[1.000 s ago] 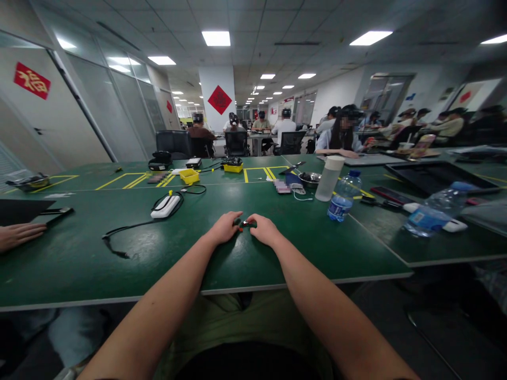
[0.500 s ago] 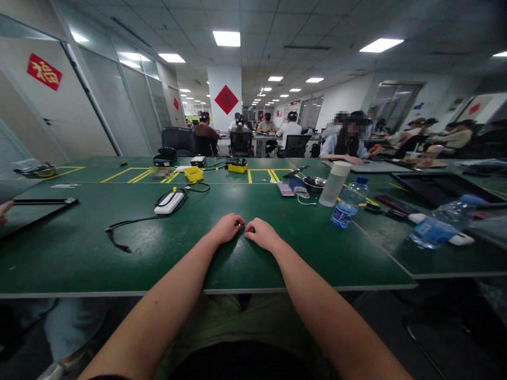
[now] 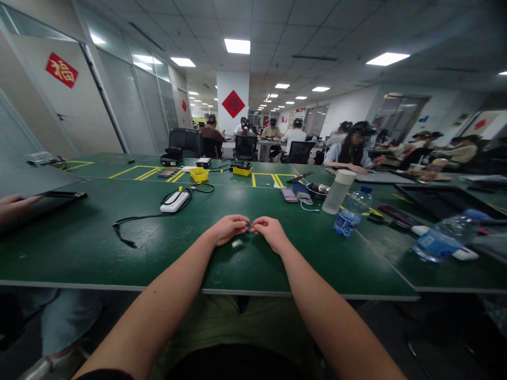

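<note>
Over the green table (image 3: 170,264), my left hand (image 3: 229,230) and my right hand (image 3: 271,231) meet fingertip to fingertip. A tiny dark thing (image 3: 248,225) shows at the tips of my left fingers, too small to name. My right thumb and fingers are pinched together close beside it; what they hold, if anything, is hidden. Just below my left hand appears a small whitish blurred spot (image 3: 236,243), and I cannot tell whether it is an object or a glint.
To the left lies a white power bank (image 3: 175,202) with a black cable. Yellow trays (image 3: 198,174) stand farther back. At right are a frosted bottle (image 3: 338,191), a water bottle (image 3: 353,211), a metal bowl (image 3: 317,191) and another bottle (image 3: 443,236). Another person's hand (image 3: 18,208) is at far left.
My hands have shifted slightly, with the fingers straighter and the fingertips nearer each other. The whitish spot has appeared under my left hand. The view has tilted and turned a little.
</note>
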### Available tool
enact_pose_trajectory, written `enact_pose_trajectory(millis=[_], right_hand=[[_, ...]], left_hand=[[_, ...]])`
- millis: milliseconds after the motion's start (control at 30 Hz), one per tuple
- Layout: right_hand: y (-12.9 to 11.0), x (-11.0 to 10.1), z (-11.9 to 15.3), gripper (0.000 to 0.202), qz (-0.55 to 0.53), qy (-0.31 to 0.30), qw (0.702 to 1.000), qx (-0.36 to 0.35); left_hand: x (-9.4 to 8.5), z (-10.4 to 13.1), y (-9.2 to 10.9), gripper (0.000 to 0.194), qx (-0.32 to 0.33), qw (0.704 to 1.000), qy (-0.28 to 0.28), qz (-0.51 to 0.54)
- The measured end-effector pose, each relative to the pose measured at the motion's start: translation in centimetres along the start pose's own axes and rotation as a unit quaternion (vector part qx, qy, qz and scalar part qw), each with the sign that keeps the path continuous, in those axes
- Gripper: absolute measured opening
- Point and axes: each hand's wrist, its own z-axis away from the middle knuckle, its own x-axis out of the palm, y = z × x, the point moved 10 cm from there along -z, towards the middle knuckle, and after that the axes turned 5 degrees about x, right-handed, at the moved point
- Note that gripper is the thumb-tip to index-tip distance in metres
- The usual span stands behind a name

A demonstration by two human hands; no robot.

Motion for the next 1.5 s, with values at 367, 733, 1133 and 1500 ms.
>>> enact_pose_trajectory(millis=[367,733,1133,1500], right_hand=[[0.5,-0.2,-0.2,0.021,-0.023,0.013,1.000,0.015],[0.3,-0.5,-0.4,0.020,0.033,0.017,0.999,-0.017],[0.3,-0.4,-0.2,0.013,0.028,0.010,1.000,0.002],[0.7,-0.1,-0.1,0.016,-0.024,0.006,0.999,0.022]], left_hand=[[0.2,0.1,0.4,0.036,0.044,0.997,0.016,-0.068],[0.9,0.2,0.7,0.031,0.040,0.994,0.012,-0.097],[0.8,0.1,0.6,0.022,0.033,0.995,0.008,-0.093],[0.1,-0.3,-0.4,0.026,0.008,0.999,0.022,-0.034]])
